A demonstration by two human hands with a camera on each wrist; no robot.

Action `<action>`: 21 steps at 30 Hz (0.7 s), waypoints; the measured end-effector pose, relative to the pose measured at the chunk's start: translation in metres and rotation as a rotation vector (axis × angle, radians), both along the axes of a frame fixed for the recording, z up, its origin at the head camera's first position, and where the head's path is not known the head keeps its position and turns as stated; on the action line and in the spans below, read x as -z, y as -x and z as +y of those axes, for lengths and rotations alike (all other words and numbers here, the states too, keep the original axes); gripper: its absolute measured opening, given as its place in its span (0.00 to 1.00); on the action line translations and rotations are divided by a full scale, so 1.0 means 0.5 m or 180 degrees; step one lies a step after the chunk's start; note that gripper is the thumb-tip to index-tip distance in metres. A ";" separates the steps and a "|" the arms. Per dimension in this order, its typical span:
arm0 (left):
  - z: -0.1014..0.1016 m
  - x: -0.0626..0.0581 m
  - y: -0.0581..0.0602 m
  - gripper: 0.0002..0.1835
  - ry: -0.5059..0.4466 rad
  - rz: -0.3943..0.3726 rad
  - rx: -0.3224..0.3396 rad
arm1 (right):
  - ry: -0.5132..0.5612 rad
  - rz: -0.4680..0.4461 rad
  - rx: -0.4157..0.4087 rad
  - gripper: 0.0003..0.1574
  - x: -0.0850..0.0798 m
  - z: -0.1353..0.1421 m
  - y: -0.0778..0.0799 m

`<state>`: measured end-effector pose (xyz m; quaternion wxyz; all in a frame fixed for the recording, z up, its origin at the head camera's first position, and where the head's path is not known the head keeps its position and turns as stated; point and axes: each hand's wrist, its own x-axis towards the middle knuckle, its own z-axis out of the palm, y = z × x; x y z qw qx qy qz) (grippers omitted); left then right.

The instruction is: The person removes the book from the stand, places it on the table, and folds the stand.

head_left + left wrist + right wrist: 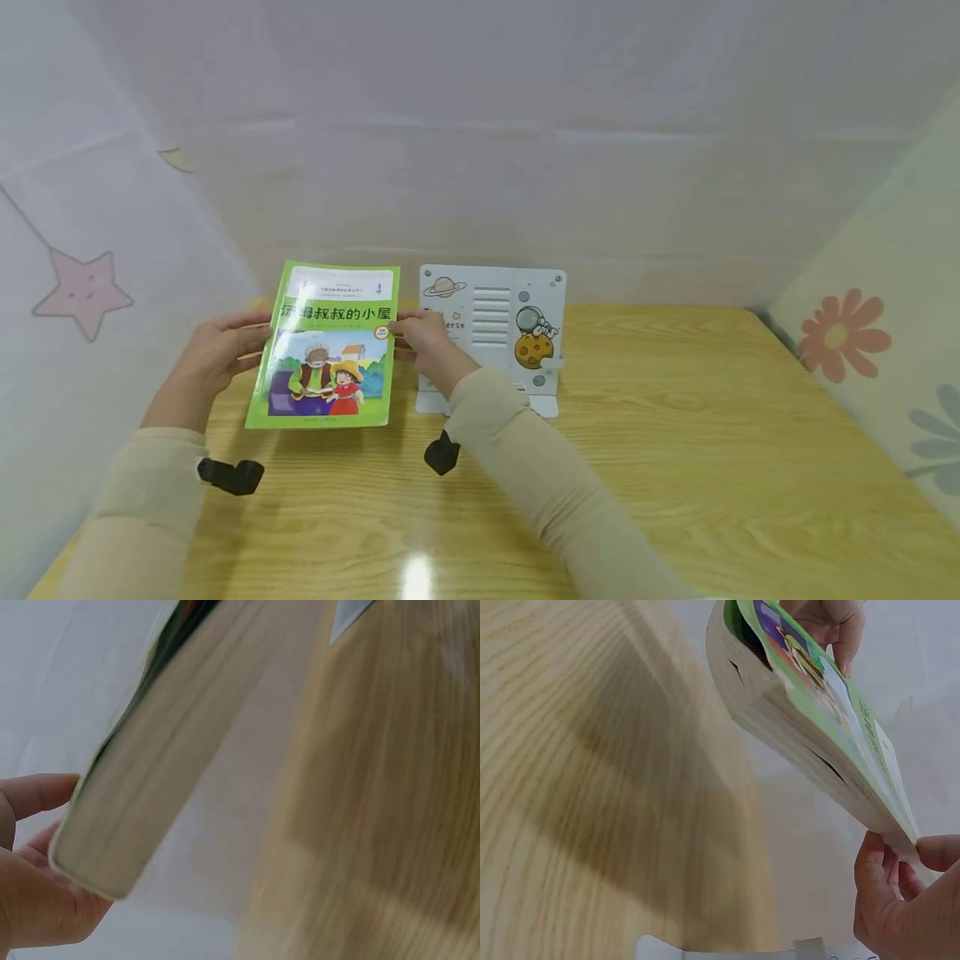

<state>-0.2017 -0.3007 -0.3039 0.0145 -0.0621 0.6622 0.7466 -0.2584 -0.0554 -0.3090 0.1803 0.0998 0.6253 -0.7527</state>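
Note:
A thick paperback book (330, 350) with a green cover and a picture of two figures is held up between both hands, its front facing the head camera. My left hand (219, 350) grips the spine side, thumb on the front edge. On the opposite side my right hand (425, 337) pinches the page edge, thumb in front and fingers behind, as the right wrist view shows. Seen from the left wrist, the book's page block (142, 795) is tilted above the table. Just right of the book stands a white book stand (491, 375) with an astronaut and planet print.
The wooden table (675, 467) stretches to the right and front. Pale cloth with a pink star (84, 292) hangs at left, and one with flowers (843, 336) at right. The right forearm (547, 475) crosses in front of the stand's lower part.

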 end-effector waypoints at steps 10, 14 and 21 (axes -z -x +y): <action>-0.021 0.035 -0.001 0.12 0.0104 -0.0304 -0.0011 | -0.0068 -0.0052 -0.0104 0.24 0.041 -0.027 -0.005; -0.031 0.058 0.006 0.08 0.0262 -0.0420 -0.0028 | -0.0129 -0.0044 -0.0060 0.23 0.060 -0.037 -0.009; -0.038 0.089 0.010 0.08 0.0358 -0.0705 0.0059 | -0.0069 -0.0154 -0.0073 0.26 0.100 -0.047 -0.018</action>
